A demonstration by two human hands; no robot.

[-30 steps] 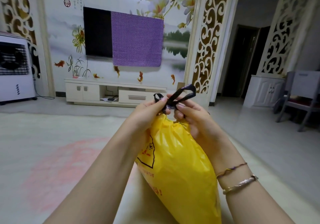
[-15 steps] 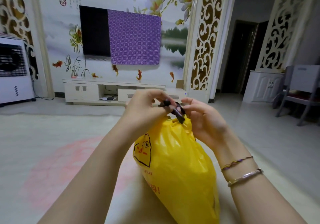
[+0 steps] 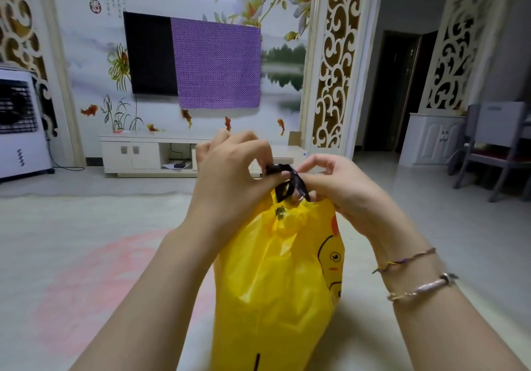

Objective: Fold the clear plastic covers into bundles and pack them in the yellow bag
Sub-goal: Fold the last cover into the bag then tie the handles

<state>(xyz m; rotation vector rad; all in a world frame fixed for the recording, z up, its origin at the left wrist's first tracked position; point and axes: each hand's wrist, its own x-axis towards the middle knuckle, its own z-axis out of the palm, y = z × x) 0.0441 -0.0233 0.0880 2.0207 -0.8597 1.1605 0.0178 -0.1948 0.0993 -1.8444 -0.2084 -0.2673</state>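
Observation:
The yellow bag [image 3: 275,284] stands upright and bulging in front of me, its mouth gathered shut under a black drawstring [image 3: 288,182]. A cartoon face is printed on its right side. My left hand [image 3: 230,175] pinches the drawstring from the left above the bag's neck. My right hand [image 3: 336,186] pinches the same black strap from the right, fingers curled round it. The clear plastic covers are hidden inside the bag; none shows.
The bag rests on a pale floor mat [image 3: 86,255] with a faded pink patch. A white TV cabinet [image 3: 138,155] and a TV half covered by purple cloth [image 3: 215,66] stand ahead. A white air cooler [image 3: 20,123] is at the left, a grey chair [image 3: 494,146] at the right.
The drawstring loops that stuck up a second ago have been pulled down into a tight knot at the bag's neck. The bag has turned, so its printed face has swung from left to right.

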